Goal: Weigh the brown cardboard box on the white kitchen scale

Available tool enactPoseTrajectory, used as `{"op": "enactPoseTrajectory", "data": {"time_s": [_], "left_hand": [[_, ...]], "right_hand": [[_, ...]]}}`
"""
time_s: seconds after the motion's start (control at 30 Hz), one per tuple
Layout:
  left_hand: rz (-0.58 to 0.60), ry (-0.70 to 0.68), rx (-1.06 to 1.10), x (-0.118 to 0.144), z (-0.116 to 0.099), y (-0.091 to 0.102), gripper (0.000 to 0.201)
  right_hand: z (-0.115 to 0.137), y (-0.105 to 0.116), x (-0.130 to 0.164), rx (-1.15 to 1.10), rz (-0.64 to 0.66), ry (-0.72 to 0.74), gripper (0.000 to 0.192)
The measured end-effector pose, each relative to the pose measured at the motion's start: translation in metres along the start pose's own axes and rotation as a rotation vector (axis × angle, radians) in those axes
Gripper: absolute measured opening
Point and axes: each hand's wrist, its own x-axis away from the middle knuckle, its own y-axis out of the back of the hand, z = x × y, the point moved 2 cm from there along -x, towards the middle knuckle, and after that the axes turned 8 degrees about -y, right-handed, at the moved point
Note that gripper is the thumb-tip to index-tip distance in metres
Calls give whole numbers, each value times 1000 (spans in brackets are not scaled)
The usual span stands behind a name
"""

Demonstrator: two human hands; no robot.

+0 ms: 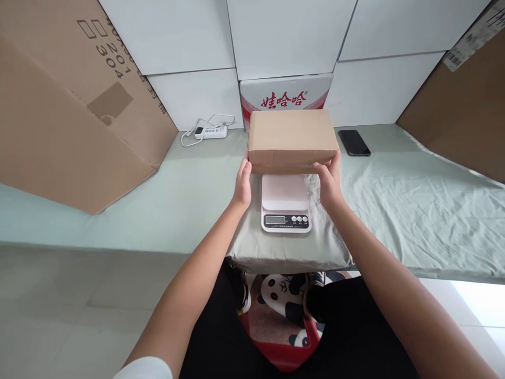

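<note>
- The person's left hand (242, 181) presses flat against the left end of a plain cardboard box (292, 138), fingers pointing up along the near corner.
- The right hand (330, 178) meets the opposite end of the box, thumb and fingers wrapped on the lower right corner, so the grip of both hands is clamped on the box from either side.
- The box sits level between the hands, its long side running from one palm to the other, its top flap closed.
- Just below and nearer the person than the grip lies a white kitchen scale (285, 202); the box covers the far edge of its platform, though whether it rests on it or hovers cannot be told.
- The scale stands on a surface (414, 210) draped with a pale green, wrinkled cloth.
- Beyond the right hand, a dark phone (354, 142) lies flat on the cloth.
- Beyond the left hand, well apart, a white power strip (211, 131) with its cord rests by the wall.
- Behind the box stands a red and white carton (286, 95).
- A large brown carton (67, 105) leans far to the left.
</note>
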Motion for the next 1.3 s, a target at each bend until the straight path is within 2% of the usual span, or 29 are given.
{"op": "enactPoseTrajectory", "data": {"time_s": [0.17, 0.33, 0.57, 0.8, 1.0, 1.3], "left_hand": [[0, -121, -6, 19, -11, 5, 67], [-83, -171, 9, 47, -14, 5, 63], [-252, -131, -30, 73, -12, 1, 55], [-264, -87, -53, 80, -14, -12, 54], [-293, -47, -52, 86, -12, -12, 58], [-309, -11, -60, 85, -11, -16, 60]], "right_hand": [[9, 2, 18, -2, 20, 18, 82], [17, 5, 50, 38, 37, 31, 82], [17, 12, 91, 64, 58, -61, 79], [7, 24, 91, 99, 31, -79, 71], [3, 30, 98, 112, 58, -6, 65], [4, 30, 99, 111, 56, -16, 65]]}}
